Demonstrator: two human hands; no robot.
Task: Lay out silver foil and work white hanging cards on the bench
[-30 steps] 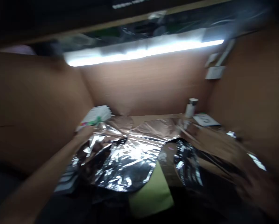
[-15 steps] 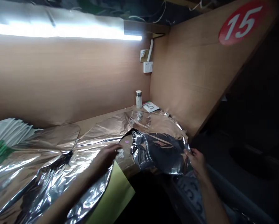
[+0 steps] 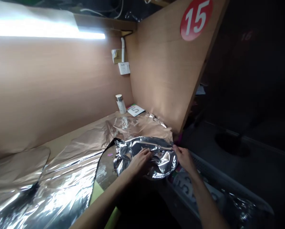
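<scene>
Holding bunched silver foil (image 3: pixel 161 157) here, right hand (image 3: pixel 184 160) pinching its edge, left hand (image 3: pixel 140 163) open on top, more foil sheeting (image 3: pixel 61 179) spread out flat.

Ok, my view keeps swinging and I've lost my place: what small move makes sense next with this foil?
Probably smooth the crumpled silver foil outward: your left hand presses on it, your right hand pinches its edge, and it bulges in creases between them.

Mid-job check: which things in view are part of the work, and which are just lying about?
Part of the work:
crumpled silver foil, under the left hand and pinched by the right hand
spread foil sheet

Just lying about:
white-capped bottle
printed card
yellow-green sheet
</scene>
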